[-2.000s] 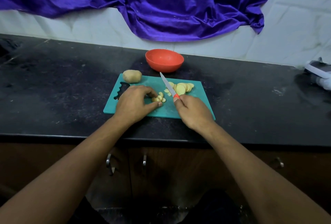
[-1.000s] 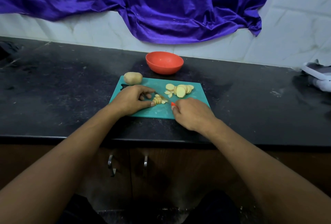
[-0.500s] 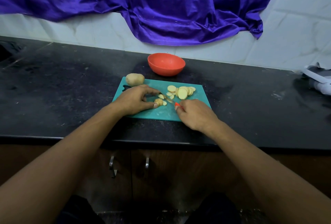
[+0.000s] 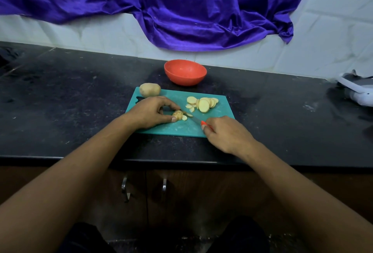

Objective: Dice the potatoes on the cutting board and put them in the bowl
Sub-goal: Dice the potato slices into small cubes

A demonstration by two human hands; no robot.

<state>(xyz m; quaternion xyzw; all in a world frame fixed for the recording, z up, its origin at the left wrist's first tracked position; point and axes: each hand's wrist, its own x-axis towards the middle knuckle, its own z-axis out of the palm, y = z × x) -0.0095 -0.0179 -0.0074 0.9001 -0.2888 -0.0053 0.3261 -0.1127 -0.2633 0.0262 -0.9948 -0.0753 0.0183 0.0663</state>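
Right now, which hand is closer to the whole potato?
Left. The left hand sits just in front of the whole potato, pinching a small potato piece. The right hand is farther away, at the cutting board's near right corner, gripping the knife.

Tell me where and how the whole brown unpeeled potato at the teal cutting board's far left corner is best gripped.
Probably across its short middle, from above: the whole brown potato lies on its side, long axis running left-right, at the far corner of the teal plastic cutting board, nothing touching its near or far flanks. The left hand, pinching a small potato piece, is nearest.
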